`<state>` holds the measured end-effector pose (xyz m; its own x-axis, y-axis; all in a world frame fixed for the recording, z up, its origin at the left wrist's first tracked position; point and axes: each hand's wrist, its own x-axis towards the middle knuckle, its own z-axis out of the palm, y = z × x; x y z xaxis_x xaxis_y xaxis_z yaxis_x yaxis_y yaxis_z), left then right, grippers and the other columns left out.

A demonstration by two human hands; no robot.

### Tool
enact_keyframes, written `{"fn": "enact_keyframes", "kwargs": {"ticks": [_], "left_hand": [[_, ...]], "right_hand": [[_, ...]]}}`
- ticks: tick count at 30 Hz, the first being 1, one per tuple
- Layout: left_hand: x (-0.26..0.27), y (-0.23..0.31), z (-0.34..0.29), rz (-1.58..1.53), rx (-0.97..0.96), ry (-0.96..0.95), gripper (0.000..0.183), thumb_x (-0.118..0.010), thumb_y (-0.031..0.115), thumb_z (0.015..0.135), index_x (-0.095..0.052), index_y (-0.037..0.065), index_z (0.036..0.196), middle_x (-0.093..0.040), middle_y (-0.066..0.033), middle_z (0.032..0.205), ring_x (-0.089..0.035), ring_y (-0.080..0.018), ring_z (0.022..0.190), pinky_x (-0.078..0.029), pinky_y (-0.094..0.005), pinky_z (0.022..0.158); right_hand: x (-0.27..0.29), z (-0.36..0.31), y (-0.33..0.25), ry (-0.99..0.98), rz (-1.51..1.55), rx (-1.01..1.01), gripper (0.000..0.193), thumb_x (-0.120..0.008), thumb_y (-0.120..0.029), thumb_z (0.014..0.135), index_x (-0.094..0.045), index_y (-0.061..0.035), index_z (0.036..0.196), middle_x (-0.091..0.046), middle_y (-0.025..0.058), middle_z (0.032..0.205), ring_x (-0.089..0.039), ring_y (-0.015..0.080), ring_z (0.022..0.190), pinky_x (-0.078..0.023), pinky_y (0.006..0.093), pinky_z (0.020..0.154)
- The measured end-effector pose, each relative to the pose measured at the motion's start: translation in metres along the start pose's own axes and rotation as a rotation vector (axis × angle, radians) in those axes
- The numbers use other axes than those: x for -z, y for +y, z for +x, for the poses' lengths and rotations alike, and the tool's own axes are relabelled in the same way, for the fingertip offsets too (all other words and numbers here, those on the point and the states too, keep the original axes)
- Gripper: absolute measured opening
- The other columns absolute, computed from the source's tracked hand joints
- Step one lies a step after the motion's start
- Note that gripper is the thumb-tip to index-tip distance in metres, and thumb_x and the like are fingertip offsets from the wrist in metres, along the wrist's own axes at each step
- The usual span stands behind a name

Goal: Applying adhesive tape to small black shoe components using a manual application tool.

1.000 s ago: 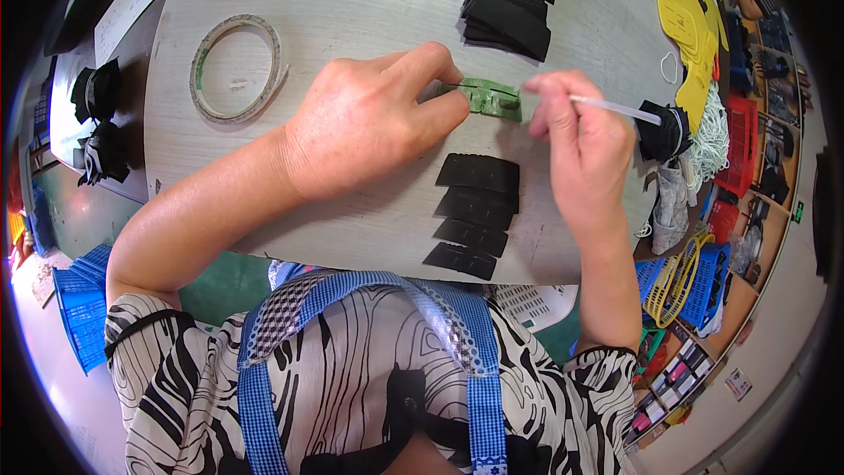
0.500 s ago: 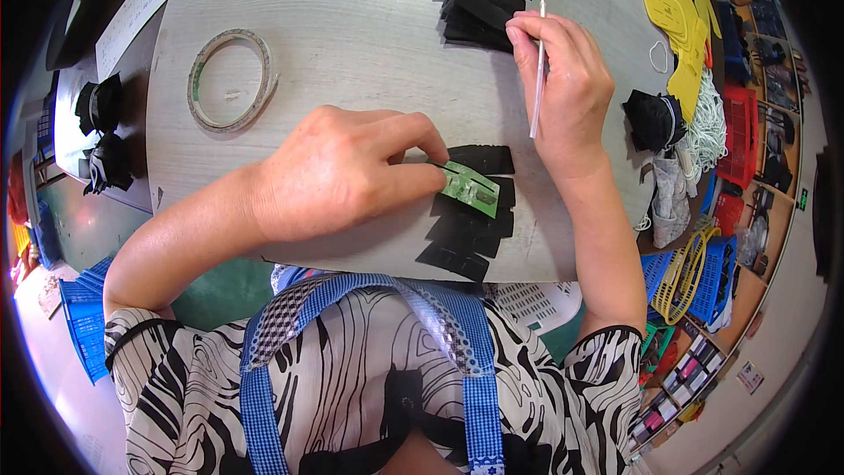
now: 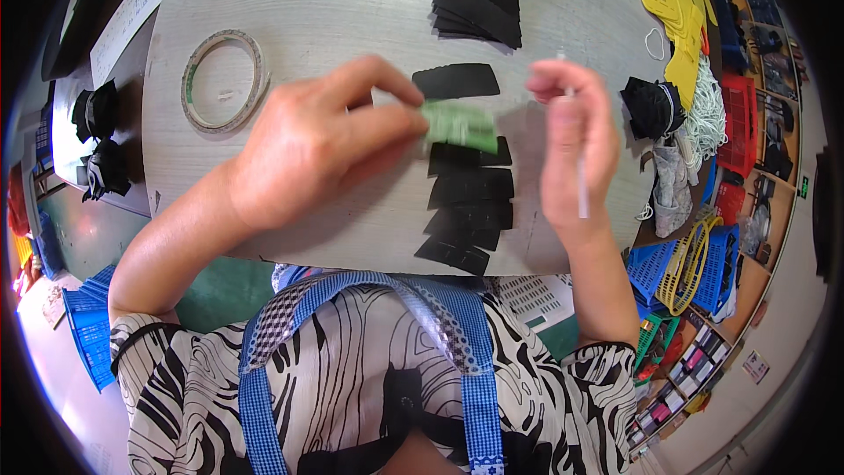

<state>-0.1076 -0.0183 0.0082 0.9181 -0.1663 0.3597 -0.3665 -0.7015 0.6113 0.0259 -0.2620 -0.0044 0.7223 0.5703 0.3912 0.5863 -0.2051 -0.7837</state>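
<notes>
My left hand [image 3: 303,141] pinches the edge of a small green slotted template [image 3: 463,127], smeared by motion and held over the far end of a column of overlapping black pieces [image 3: 472,189]. Thin light marks show on some of those pieces. A single black piece [image 3: 457,80] lies flat just beyond the template. To the right, apart from the pieces, my right hand [image 3: 582,136] holds a slim white pen [image 3: 582,189] between thumb and fingers. The pen is blurred and stands nearly upright in the picture.
Stacks of black pieces [image 3: 477,9] lie at the table's far side. A tape roll [image 3: 189,92] rests at left. Along the right edge are yellow cut-outs [image 3: 664,9], a black bundle [image 3: 652,108] and white cord [image 3: 708,123]. Blue baskets [image 3: 703,277] stand below.
My left hand has lifted the green template and moved it away from me along the column. A black piece now shows beyond it. My right hand has moved right and nearer with the pen.
</notes>
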Motion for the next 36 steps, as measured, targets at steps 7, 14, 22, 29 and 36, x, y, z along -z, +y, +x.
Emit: {"fn": "enact_keyframes", "kwargs": {"ticks": [7, 14, 22, 29, 36], "left_hand": [[-0.021, -0.007, 0.015, 0.183, 0.034, 0.079, 0.021, -0.082, 0.002, 0.084, -0.076, 0.007, 0.104, -0.071, -0.0052, 0.111, -0.069, -0.0196, 0.067, -0.057, -0.0354, 0.062], [-0.028, -0.006, 0.014, 0.228, 0.045, 0.092, 0.021, -0.082, 0.006, 0.086, -0.076, 0.008, 0.105, -0.071, -0.0047, 0.11, -0.066, -0.0174, 0.064, -0.055, -0.0341, 0.057], [-0.03, -0.004, 0.012, 0.34, 0.026, 0.044, 0.026, -0.08, 0.007, 0.085, -0.075, 0.009, 0.11, -0.069, -0.0049, 0.112, -0.068, -0.0169, 0.067, -0.057, -0.033, 0.056], [-0.031, -0.004, 0.009, 0.343, 0.035, 0.027, 0.028, -0.078, 0.007, 0.084, -0.076, 0.009, 0.112, -0.069, -0.0058, 0.113, -0.071, -0.0167, 0.072, -0.058, -0.0318, 0.056], [-0.031, -0.003, 0.009, 0.344, 0.028, 0.037, 0.03, -0.076, 0.007, 0.081, -0.076, 0.008, 0.111, -0.068, -0.0056, 0.111, -0.071, -0.0156, 0.073, -0.059, -0.0313, 0.056]], "right_hand": [[-0.002, 0.006, -0.008, 0.056, 0.308, -0.305, 0.03, -0.062, -0.026, 0.112, -0.065, 0.0004, 0.126, -0.067, 0.0031, 0.103, -0.06, 0.01, 0.086, -0.051, 0.0249, 0.081], [-0.003, 0.01, -0.009, -0.056, 0.171, -0.248, 0.019, -0.068, -0.016, 0.108, -0.072, 0.0017, 0.111, -0.072, 0.0057, 0.091, -0.067, 0.0107, 0.084, -0.053, 0.0253, 0.075], [-0.015, 0.013, -0.007, -0.175, -0.092, 0.007, 0.014, -0.07, -0.013, 0.104, -0.073, 0.0, 0.099, -0.073, 0.0102, 0.087, -0.069, 0.0247, 0.076, -0.054, 0.0345, 0.068], [-0.021, 0.019, -0.016, -0.192, -0.138, 0.017, 0.012, -0.072, -0.011, 0.101, -0.071, -0.0014, 0.095, -0.07, 0.012, 0.085, -0.066, 0.0297, 0.072, -0.052, 0.0388, 0.066], [-0.022, 0.022, -0.027, -0.268, -0.102, -0.12, 0.012, -0.072, -0.012, 0.1, -0.07, -0.0018, 0.094, -0.072, 0.0128, 0.089, -0.068, 0.0326, 0.079, -0.053, 0.0416, 0.068]]}}
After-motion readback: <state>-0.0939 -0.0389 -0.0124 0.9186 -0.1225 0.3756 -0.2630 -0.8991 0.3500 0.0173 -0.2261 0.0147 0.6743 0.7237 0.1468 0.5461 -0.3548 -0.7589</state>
